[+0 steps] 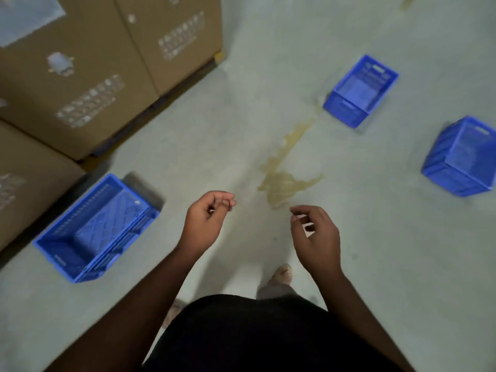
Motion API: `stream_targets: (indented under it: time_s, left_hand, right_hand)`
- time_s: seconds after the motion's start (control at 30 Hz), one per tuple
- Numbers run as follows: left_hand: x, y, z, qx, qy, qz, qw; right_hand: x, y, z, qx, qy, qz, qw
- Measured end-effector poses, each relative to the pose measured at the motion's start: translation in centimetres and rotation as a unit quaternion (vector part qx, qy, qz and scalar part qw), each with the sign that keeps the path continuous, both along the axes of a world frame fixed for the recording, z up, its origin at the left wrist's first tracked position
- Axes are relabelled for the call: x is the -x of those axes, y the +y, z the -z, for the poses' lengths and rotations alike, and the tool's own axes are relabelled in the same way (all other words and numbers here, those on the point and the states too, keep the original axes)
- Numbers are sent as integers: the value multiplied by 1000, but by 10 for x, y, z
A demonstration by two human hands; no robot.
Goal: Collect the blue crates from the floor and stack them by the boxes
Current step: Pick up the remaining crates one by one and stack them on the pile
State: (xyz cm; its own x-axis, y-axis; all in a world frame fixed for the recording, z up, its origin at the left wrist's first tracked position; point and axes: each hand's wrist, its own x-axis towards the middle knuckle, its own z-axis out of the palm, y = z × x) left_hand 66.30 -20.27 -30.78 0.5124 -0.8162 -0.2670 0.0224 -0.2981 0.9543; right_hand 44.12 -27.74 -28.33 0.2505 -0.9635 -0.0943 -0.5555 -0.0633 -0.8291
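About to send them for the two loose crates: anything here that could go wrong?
1. A yellowish stain lies on the floor between the person and the far crates; if wet, it may be slippery.
2. The stack by the boxes looks like nested crates sitting askew; adding more could jam or tip it.
3. Both hands are empty, so nothing is carried yet.

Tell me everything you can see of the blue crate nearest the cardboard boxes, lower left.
The blue crate looks like moulded plastic, rectangular and open-topped, with slotted side walls and a diamond-ribbed bottom. It stands upright on the floor, close beside a cardboard box; whether they touch is unclear. Layered rims along its right side suggest nested crates, though blur hides how many. It looks empty, and neither hand touches it.
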Motion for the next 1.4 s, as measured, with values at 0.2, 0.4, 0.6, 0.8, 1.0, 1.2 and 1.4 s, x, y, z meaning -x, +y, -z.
stream_targets:
  time_s: [0.2, 0.4, 0.6, 0.8, 1.0, 1.2, 1.4]
  left_hand:
    - [114, -145, -12, 1, 64, 33, 997]
    - [161, -267, -1, -44, 60, 65, 995]
    - [192, -440, 24, -54, 68, 61, 994]
    - [237, -623, 16, -62, 79, 107, 989]
    - [281, -783, 20, -61, 67, 105, 990]
    - [326, -916, 40, -93, 80, -18, 992]
    - [369, -1014, 45, -133, 134, -103, 977]
  right_hand:
    - [93, -129, -26, -44, -51, 32, 997]
    - [138, -269, -26, -73, -73, 68, 992]
    - [176, -434, -3, -67, -48, 79, 993]
    - [224, -594, -3, -70, -45, 108, 991]
    - [267, -763, 14, -71, -62, 110, 989]
    - [304, -944, 47, -92, -18, -1, 996]
    - [314, -1115, 49, -79, 54, -136, 986]
